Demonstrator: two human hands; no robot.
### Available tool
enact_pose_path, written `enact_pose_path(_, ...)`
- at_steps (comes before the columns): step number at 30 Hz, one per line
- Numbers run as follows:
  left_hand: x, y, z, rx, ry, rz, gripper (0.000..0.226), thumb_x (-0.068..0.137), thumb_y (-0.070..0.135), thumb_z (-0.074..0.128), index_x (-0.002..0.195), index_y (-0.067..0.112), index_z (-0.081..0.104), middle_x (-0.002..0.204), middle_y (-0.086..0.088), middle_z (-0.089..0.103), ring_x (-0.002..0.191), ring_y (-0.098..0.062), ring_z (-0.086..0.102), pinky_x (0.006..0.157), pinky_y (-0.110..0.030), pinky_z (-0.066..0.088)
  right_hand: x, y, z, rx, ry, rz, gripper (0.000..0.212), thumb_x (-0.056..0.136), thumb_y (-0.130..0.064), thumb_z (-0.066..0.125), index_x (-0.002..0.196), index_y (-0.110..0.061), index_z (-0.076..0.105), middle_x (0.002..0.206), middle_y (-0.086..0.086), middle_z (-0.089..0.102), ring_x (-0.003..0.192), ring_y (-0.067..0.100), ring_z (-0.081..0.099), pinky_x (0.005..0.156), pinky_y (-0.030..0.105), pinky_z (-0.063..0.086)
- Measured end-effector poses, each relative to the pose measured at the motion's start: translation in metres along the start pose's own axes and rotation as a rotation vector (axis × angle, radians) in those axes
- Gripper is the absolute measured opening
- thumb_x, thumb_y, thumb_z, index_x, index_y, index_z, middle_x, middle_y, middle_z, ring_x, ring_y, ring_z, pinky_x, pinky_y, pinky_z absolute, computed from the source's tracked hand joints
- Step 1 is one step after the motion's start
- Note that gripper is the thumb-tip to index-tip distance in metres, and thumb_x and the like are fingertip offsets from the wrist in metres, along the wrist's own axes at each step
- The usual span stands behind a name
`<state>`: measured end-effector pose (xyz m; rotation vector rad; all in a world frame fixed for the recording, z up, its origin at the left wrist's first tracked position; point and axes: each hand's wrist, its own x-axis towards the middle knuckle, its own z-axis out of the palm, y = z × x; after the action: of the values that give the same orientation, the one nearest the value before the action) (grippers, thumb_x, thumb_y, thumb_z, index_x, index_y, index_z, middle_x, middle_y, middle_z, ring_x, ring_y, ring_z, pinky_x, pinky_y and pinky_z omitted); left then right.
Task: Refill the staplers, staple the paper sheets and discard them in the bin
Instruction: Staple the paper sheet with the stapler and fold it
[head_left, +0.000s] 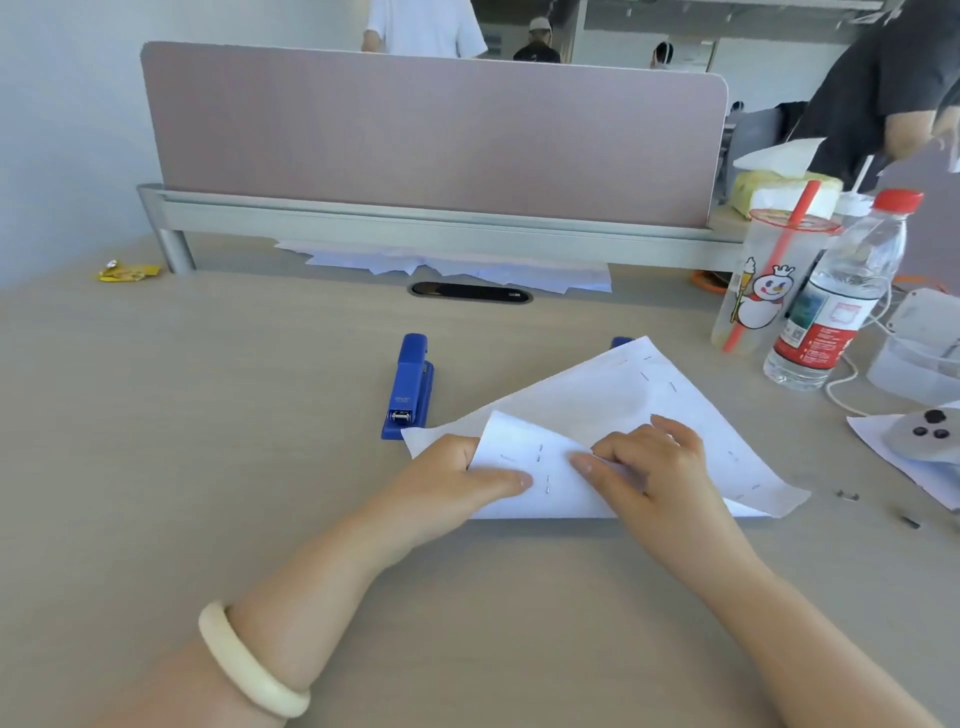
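Note:
White paper sheets (613, 400) with several staples in them lie on the desk, one corner folded over toward me. My left hand (457, 483) grips the folded flap at its left edge, thumb lying flat on top. My right hand (644, 457) presses on the fold with curled fingers, its thumb on the flap. A blue stapler (408, 387) lies just left of the sheets, mouth toward me. A second blue stapler (621, 342) is almost wholly hidden behind the far corner of the paper. No bin is in view.
A drink cup with a red straw (756, 280) and a water bottle (836, 301) stand at the right. Loose staples (848, 495) lie near the right edge. More paper (447, 267) lies under the pink divider (431, 135). A yellow wrapper (127, 271) sits far left. People stand behind.

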<state>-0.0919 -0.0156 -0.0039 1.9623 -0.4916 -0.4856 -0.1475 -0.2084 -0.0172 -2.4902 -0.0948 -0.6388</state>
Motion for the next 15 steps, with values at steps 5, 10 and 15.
enact_pose_path(5,-0.006,0.009,-0.004,-0.093,-0.052,0.023,0.008,0.070,0.036,0.064,0.074,0.034,0.071,0.071,0.022,0.065,0.076,0.000,0.059,0.071,-0.014,0.045,-0.004,-0.012,-0.011,0.230,-0.028,0.055,0.039,0.085,-0.041,0.054,0.054,-0.018,0.046,0.062,0.007,0.048,0.058,0.014,0.036,0.054,0.014,0.028)
enact_pose_path(10,-0.012,0.016,-0.008,-0.130,-0.091,0.098,0.013,0.069,0.034,0.062,0.059,0.037,0.070,0.063,0.028,0.064,0.067,0.010,0.058,0.067,-0.008,0.043,-0.009,-0.020,-0.019,0.392,-0.040,0.081,0.036,0.087,-0.030,0.058,0.057,-0.011,0.050,0.058,0.001,0.047,0.058,0.011,0.036,0.051,0.015,0.028)
enact_pose_path(15,-0.015,0.017,-0.009,-0.153,-0.114,0.146,0.017,0.068,0.031,0.061,0.068,0.044,0.072,0.075,0.029,0.070,0.075,0.014,0.063,0.068,0.001,0.044,-0.009,-0.023,-0.020,0.378,0.001,0.049,0.034,0.081,-0.036,0.054,0.060,-0.009,0.055,0.067,0.009,0.054,0.066,0.024,0.045,0.056,0.019,0.031)
